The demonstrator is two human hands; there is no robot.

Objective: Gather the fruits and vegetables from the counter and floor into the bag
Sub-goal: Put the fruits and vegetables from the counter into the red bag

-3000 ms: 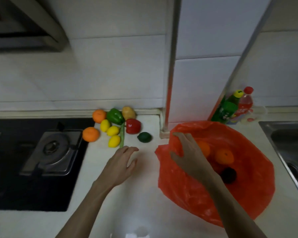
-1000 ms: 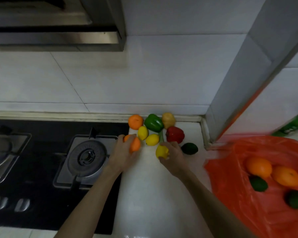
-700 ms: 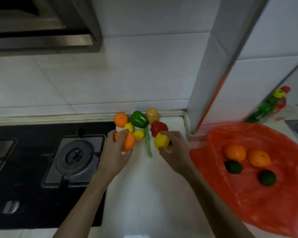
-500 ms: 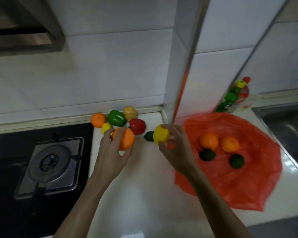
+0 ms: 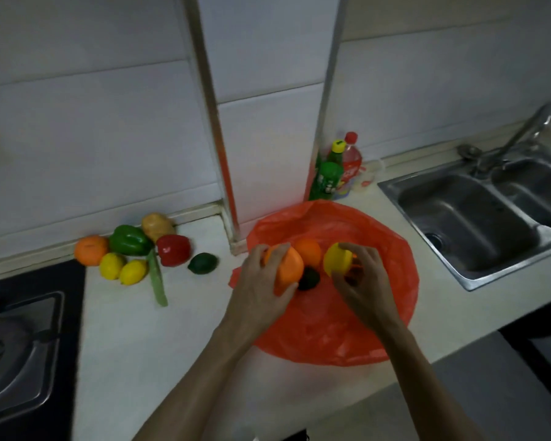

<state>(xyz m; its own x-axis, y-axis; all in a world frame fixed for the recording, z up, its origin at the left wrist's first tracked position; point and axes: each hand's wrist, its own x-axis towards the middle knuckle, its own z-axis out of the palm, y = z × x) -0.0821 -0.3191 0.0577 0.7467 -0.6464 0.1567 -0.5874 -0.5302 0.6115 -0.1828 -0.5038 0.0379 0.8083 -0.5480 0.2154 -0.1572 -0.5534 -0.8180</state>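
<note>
Plastic, thin and crinkled, makes up the orange-red bag [image 5: 331,329], which lies spread open and roughly round on the pale, smooth tabletop [image 5: 140,345]. Over the bag's middle the left hand [image 5: 261,288] wraps its curled fingers [image 5: 255,253] round a smooth held orange [image 5: 288,268]. Just to the right, the right hand [image 5: 363,281] grips a glossy held lemon [image 5: 337,261] between bent fingers [image 5: 360,249] and thumb. On the bag between the two hands sit a round bagged orange [image 5: 309,251] and, in front of it, a dark bagged lime [image 5: 309,278]; whether they touch is unclear. A sliver of something orange shows beneath the right palm, too hidden to name.

Left of the bag, the rest of the produce lies on the tabletop. Nearest is a shiny green lime [image 5: 202,263], then a lobed red pepper [image 5: 173,249]. A dull tan potato [image 5: 157,226] rests against the wall, with a glossy green pepper [image 5: 129,240] and a far orange [image 5: 91,249] beyond it. Two oval lemons [image 5: 121,268] lie side by side in front of these, beside a long, flat green pod [image 5: 157,281]. Farther left is a black stove [image 5: 19,345] with a metal burner plate.

Behind the bag stand a green bottle [image 5: 328,179] and a red bottle [image 5: 352,163], both plastic. To the bag's right is a brushed steel sink [image 5: 477,218]
</note>
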